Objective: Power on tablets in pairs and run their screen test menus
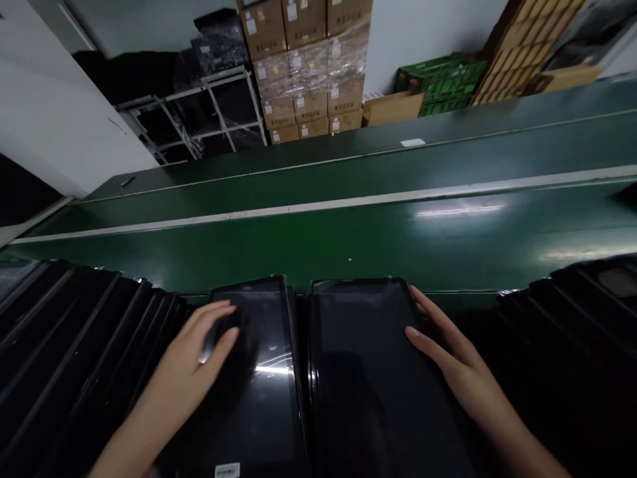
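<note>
The right hand [448,348], at 4 o'clock from the middle of the view, was grasping the glossy black rectangular right panel [365,372] by its right edge, the thumb on the face and the fingers along the edge near the top corner. That panel lay at 5 o'clock.

The left hand [202,345], at 8 o'clock, was partly curled over the left side of the glossy black rectangular left panel [263,411], which lay at 7 o'clock. A small dark shape with a bright rim showed between its thumb and fingers; whether the hand grasped that or the panel's edge could not be told. A white printed sticker [227,471] sat low on this panel, and a streak of light crossed its face. Dark edges showed in the narrow space between the two panels.

Leaning rows of thin black glossy panels stood farther out, the left row [64,345] at 8 o'clock and the right row [582,325] at 4 o'clock. Beyond the hands, a long smooth green surface [318,245] ran from 9 to 3 o'clock, with a small white label [413,143] at 2 o'clock. Past it were brown cardboard boxes [311,73] stacked at 12 o'clock, green plastic crates [442,79] between 1 and 2, and a pale metal rack [213,99] at 10.
</note>
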Demonstrator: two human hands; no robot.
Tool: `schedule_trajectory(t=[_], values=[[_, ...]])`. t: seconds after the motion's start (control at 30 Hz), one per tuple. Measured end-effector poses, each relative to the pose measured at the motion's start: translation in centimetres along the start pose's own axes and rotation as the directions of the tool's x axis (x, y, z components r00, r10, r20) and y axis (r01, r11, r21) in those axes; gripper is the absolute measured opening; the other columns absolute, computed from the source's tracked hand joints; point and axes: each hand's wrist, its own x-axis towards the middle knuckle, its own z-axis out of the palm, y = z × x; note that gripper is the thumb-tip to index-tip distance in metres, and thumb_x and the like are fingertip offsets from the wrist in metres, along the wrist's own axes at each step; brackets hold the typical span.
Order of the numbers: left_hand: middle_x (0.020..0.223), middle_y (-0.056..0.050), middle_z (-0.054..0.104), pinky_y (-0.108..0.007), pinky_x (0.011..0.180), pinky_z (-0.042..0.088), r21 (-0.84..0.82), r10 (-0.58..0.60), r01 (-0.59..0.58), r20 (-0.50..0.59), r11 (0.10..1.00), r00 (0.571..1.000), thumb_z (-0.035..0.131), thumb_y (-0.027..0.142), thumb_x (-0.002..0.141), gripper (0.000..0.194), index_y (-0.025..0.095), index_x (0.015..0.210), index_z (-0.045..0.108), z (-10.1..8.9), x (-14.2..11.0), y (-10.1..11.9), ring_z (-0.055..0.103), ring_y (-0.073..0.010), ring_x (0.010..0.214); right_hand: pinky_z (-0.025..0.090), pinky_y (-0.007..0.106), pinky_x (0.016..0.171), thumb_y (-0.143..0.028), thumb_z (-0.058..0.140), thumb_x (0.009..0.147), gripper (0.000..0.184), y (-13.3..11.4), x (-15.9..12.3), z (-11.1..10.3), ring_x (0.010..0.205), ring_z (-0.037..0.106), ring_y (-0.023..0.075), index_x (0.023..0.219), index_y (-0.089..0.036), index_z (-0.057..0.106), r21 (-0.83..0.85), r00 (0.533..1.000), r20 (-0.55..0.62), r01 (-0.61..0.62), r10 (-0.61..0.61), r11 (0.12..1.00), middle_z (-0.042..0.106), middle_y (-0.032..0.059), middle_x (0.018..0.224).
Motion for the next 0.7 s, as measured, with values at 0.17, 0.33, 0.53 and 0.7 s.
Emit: schedule_trajectory(t=[0.17, 0.33, 0.53, 0.7], values=[[0.16, -0.011, 0.042, -0.048, 0.123, 0.028, 0.146, 0.066, -0.104, 0.242, 0.984, 0.968, 0.038, 0.051, 0.1, 0.064, 0.014, 0.152, 0.046, 4.1, 7.5, 5.6, 0.032, -0.0299, 0.151, 0.048, 0.048, 0.11, -0.074, 0.073, 0.068, 0.086, -0.8, -0.2, 0.2, 0.135, 0.052, 0.0339, 0.14, -0.029, 0.059, -0.012, 1.0, -0.008, 0.015, -0.015, 1.0, 0.061, 0.0076, 0.141], [0.148, -0.012, 0.057, -0.046, 0.114, 0.041, 0.203, 0.086, -0.13, 0.214, 0.97, 0.973, 0.045, 0.044, 0.096, 0.057, 0.013, 0.143, 0.058, 4.9, 9.2, 6.2, 0.053, -0.0311, 0.137, 0.056, 0.045, 0.099, -0.069, 0.073, 0.072, 0.075, -0.9, -0.7, 0.4, 0.124, 0.061, 0.0329, 0.134, -0.028, 0.062, -0.022, 0.998, -0.045, 0.041, -0.042, 0.999, 0.067, 0.0089, 0.131], [0.143, -0.011, 0.062, -0.047, 0.105, 0.049, 0.288, 0.058, -0.103, 0.16, 0.952, 0.985, 0.047, 0.044, 0.092, 0.056, 0.015, 0.138, 0.062, 5.6, 8.9, 6.7, 0.056, -0.0352, 0.132, 0.057, 0.043, 0.099, -0.066, 0.073, 0.076, 0.07, -0.3, -0.8, 0.1, 0.128, 0.059, 0.033, 0.136, -0.033, 0.061, -0.038, 0.999, -0.039, 0.008, -0.01, 0.999, 0.066, 0.0062, 0.134], [0.139, -0.015, 0.064, -0.054, 0.098, 0.051, 0.287, 0.06, -0.109, 0.173, 0.952, 0.983, 0.046, 0.041, 0.09, 0.053, 0.012, 0.13, 0.067, 6.1, 9.1, 7.2, 0.06, -0.0409, 0.126, 0.051, 0.039, 0.108, -0.066, 0.071, 0.08, 0.062, 0.4, -0.7, 0.5, 0.142, 0.046, 0.0303, 0.136, -0.041, 0.061, 0.096, 0.998, -0.056, -0.021, 0.026, 0.995, 0.057, -0.0022, 0.148]])
